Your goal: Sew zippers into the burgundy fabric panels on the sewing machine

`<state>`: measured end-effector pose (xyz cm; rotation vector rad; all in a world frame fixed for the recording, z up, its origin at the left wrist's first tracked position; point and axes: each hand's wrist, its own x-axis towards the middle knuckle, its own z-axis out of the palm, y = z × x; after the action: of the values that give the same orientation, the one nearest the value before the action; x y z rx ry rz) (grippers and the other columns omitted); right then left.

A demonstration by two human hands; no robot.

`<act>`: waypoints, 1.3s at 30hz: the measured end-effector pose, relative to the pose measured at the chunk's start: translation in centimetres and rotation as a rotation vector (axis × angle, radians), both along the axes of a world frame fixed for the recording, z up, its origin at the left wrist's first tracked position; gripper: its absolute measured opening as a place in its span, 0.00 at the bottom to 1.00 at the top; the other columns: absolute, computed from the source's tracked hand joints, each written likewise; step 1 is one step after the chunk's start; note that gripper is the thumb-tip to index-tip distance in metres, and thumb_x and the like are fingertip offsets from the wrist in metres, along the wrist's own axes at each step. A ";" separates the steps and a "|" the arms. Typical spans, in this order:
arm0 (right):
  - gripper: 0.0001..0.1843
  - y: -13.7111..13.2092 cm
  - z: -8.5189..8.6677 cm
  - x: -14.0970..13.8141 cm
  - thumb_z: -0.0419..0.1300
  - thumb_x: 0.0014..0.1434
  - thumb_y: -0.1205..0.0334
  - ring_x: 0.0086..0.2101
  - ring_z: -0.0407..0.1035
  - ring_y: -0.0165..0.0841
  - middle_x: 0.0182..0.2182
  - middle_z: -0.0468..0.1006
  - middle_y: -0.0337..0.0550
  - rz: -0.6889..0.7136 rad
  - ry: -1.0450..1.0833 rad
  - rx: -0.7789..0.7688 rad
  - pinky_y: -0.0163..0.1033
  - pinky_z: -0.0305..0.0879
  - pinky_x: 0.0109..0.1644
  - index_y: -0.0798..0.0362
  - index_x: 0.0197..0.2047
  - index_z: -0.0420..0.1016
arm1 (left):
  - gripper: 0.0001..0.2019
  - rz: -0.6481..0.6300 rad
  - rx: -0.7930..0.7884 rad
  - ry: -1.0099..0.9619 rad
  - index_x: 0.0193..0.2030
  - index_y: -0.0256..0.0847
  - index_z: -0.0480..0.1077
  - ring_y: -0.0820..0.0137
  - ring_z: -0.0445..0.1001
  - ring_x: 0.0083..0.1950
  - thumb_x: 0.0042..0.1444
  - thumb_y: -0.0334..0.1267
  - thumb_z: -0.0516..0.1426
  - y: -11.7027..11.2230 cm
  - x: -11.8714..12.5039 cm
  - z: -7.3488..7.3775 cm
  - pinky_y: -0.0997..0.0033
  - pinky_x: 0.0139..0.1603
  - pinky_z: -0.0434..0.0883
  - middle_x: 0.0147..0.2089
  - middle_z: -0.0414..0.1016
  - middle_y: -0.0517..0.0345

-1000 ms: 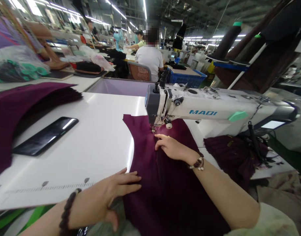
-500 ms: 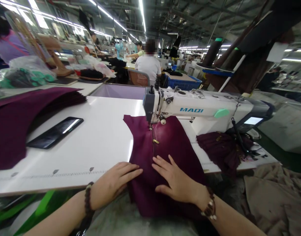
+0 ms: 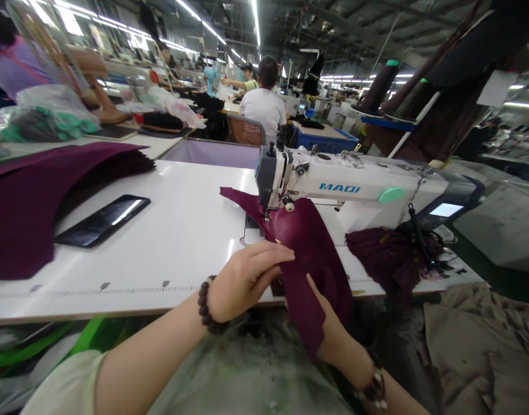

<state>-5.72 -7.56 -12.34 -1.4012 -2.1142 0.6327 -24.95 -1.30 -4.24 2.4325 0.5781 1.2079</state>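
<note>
A maroon fabric piece [image 3: 308, 230] lies under the presser foot of the white sewing machine [image 3: 368, 187], its left side folded over toward the right. A small gold zipper pull [image 3: 278, 241] shows near the fold, just in front of the presser foot. My left hand [image 3: 251, 274], a beaded bracelet at its wrist, pinches the folded edge between fingers and thumb. Lower on the right, my right hand [image 3: 336, 334] grips the near part of the fabric. Cloth hides most of the right hand's fingers.
A stack of maroon panels [image 3: 26, 207] and a black phone [image 3: 104, 221] lie on the white table [image 3: 182, 225] at left. Gathered maroon pieces [image 3: 385, 259] sit right of the machine. Brown cloth [image 3: 480, 340] is at lower right. A person in white [image 3: 262, 109] sits ahead.
Both hands lay flat on the spread fabric; now they hold it. My left hand has moved right and up, and the fabric's left side has been folded over rightward.
</note>
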 end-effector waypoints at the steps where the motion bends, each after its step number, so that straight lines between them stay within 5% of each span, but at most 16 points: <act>1: 0.23 0.0 -0.3 0.7 0.47 0.60 0.61 0.55 0.57 0.40 0.51 0.68 0.46 -0.022 0.037 -0.031 0.55 0.40 0.64 0.48 0.59 0.57 | 0.12 0.062 0.002 -0.020 0.50 0.37 0.63 0.68 0.66 0.50 0.59 0.27 0.49 0.0 -0.4 -0.5 0.68 0.50 0.67 0.49 0.68 0.49; 5: 0.27 -0.2 0.4 2.2 0.39 0.64 0.50 0.56 0.55 0.40 0.53 0.65 0.51 -0.151 0.158 -0.156 0.53 0.53 0.59 0.55 0.61 0.53 | 0.09 0.280 0.027 0.106 0.45 0.36 0.64 0.67 0.67 0.43 0.58 0.30 0.52 -0.3 -1.4 -4.1 0.69 0.43 0.69 0.43 0.66 0.50; 10: 0.32 -1.0 2.0 1.3 0.42 0.62 0.43 0.61 0.39 0.39 0.58 0.58 0.51 -0.185 0.353 -0.396 0.50 0.32 0.64 0.58 0.60 0.57 | 0.09 0.273 0.168 0.287 0.40 0.34 0.66 0.69 0.63 0.31 0.61 0.34 0.46 -0.9 0.1 -7.8 0.71 0.28 0.65 0.31 0.64 0.55; 16: 0.31 -1.0 2.7 1.6 0.41 0.62 0.44 0.61 0.40 0.40 0.57 0.60 0.51 -0.065 0.225 -0.432 0.51 0.28 0.64 0.59 0.58 0.60 | 0.14 0.246 0.285 0.258 0.29 0.35 0.66 0.71 0.57 0.26 0.63 0.30 0.44 -0.9 1.0 -7.8 0.70 0.22 0.55 0.26 0.62 0.59; 26: 0.27 1.5 5.2 1.8 0.39 0.65 0.51 0.57 0.51 0.37 0.56 0.62 0.50 0.182 0.010 -0.343 0.47 0.45 0.63 0.56 0.61 0.53 | 0.18 0.180 0.185 0.349 0.23 0.36 0.63 0.73 0.58 0.25 0.63 0.30 0.43 -1.1 0.9 -8.4 0.71 0.21 0.54 0.25 0.63 0.60; 30: 0.26 1.8 5.7 1.2 0.43 0.64 0.55 0.57 0.51 0.40 0.56 0.61 0.53 0.278 -0.138 -0.238 0.50 0.46 0.62 0.58 0.62 0.51 | 0.15 0.112 0.078 0.357 0.25 0.36 0.66 0.74 0.61 0.25 0.62 0.35 0.47 -0.2 -1.7 -6.2 0.73 0.21 0.57 0.25 0.63 0.59; 35: 0.28 1.7 5.7 -0.1 0.53 0.58 0.61 0.59 0.45 0.45 0.59 0.54 0.55 0.368 -0.316 -0.195 0.59 0.36 0.62 0.59 0.61 0.54 | 0.11 0.269 -0.134 0.284 0.37 0.39 0.70 0.72 0.71 0.38 0.61 0.39 0.49 4.4 -5.1 0.6 0.74 0.39 0.69 0.38 0.72 0.57; 37: 0.29 1.8 5.6 -0.4 0.54 0.57 0.58 0.60 0.43 0.45 0.60 0.52 0.56 0.395 -0.336 -0.221 0.59 0.35 0.62 0.61 0.59 0.56 | 0.13 0.128 -0.211 0.473 0.40 0.41 0.71 0.70 0.71 0.44 0.62 0.41 0.48 6.1 -4.5 1.9 0.73 0.46 0.68 0.45 0.72 0.57; 39: 0.33 2.0 5.4 -0.3 0.53 0.58 0.53 0.60 0.41 0.43 0.60 0.50 0.55 0.416 -0.348 -0.245 0.57 0.35 0.62 0.62 0.61 0.53 | 0.13 -0.063 -0.284 0.676 0.42 0.40 0.72 0.68 0.70 0.49 0.60 0.42 0.49 7.0 -3.1 1.7 0.72 0.51 0.66 0.49 0.71 0.55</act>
<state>-6.05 -5.55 -6.90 -1.2724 -2.7214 0.8848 -28.09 5.68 -2.54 2.5423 0.7795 0.2212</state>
